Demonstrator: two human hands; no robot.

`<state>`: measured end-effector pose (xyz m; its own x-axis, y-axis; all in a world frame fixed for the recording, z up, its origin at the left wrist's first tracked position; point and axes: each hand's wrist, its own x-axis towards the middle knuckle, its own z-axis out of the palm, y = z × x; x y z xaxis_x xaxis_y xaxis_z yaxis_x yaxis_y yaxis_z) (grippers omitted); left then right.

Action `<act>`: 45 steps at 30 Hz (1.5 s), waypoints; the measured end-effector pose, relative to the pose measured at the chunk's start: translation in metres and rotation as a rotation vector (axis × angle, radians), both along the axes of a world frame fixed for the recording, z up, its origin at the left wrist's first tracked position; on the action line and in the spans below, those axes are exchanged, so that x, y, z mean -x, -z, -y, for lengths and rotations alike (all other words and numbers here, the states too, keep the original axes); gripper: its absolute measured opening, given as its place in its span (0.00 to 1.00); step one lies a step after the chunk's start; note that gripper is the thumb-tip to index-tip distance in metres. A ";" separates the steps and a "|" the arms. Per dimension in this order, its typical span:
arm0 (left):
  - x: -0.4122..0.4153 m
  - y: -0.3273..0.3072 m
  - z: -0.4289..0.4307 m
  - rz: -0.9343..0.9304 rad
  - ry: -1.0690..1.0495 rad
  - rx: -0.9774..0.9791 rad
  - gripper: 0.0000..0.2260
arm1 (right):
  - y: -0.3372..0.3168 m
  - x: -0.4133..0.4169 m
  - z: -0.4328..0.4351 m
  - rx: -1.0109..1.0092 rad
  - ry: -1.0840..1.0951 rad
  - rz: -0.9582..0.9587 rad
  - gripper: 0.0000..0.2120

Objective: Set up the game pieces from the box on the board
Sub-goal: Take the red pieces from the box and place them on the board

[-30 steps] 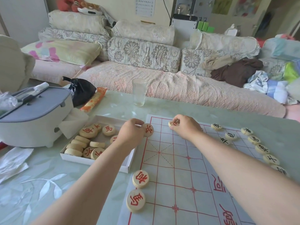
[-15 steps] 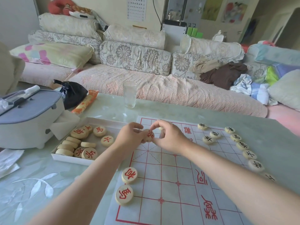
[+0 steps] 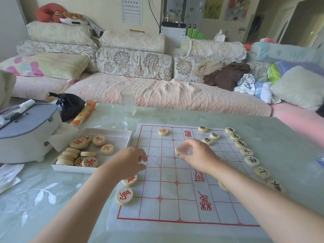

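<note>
- Right hand [image 3: 198,156] now pinches the red piece [image 3: 179,151] alone, over mid board [image 3: 168,206].
- Left hand [image 3: 129,162] let go of it: loosely curled, empty, between box [image 3: 128,137] and board.

You're sitting in a home living room.
Beyond your pale green glass-topped table [image 3: 289,146] runs a long pink-covered sofa [image 3: 166,95], stacked with floral quilted back cushions [image 3: 135,63] and heaped with crumpled brown and blue clothes [image 3: 226,76].
</note>
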<state>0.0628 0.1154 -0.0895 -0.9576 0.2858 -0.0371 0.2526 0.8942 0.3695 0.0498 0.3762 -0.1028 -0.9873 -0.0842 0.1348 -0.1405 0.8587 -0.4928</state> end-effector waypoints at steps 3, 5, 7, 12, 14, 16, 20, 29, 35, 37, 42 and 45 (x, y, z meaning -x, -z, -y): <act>-0.006 0.003 0.005 0.009 0.034 0.117 0.11 | 0.006 -0.002 -0.002 -0.019 0.003 0.022 0.11; -0.010 0.006 0.006 0.004 0.047 0.161 0.09 | 0.008 -0.001 0.005 -0.026 0.004 0.014 0.10; -0.013 0.010 0.007 0.000 0.050 0.165 0.07 | 0.009 0.000 0.012 -0.051 -0.008 0.005 0.09; -0.015 0.013 0.008 -0.016 0.050 0.113 0.05 | 0.015 0.000 0.020 -0.177 -0.008 0.033 0.09; -0.014 0.014 0.010 -0.022 0.054 0.087 0.05 | 0.014 0.000 0.023 -0.158 -0.002 0.026 0.09; -0.010 0.013 0.012 -0.039 0.030 0.030 0.05 | 0.012 0.001 0.028 -0.128 -0.018 0.005 0.08; -0.001 0.007 0.026 -0.131 -0.070 -0.052 0.04 | 0.007 -0.001 0.049 -0.069 -0.086 -0.021 0.08; 0.011 0.003 0.105 -0.182 -0.297 0.016 0.09 | -0.009 0.014 0.146 0.008 -0.285 0.027 0.10; 0.005 0.004 0.144 -0.130 -0.354 0.064 0.15 | -0.011 0.023 0.207 -0.059 -0.370 0.094 0.16; 0.003 0.004 0.150 -0.113 -0.351 0.081 0.15 | -0.010 0.023 0.222 -0.130 -0.418 0.097 0.21; 0.000 0.003 0.149 -0.085 -0.321 0.060 0.11 | -0.002 0.034 0.243 -0.270 -0.373 0.031 0.24; 0.002 0.008 0.141 -0.054 -0.327 0.069 0.08 | 0.003 0.046 0.246 -0.336 -0.300 0.044 0.25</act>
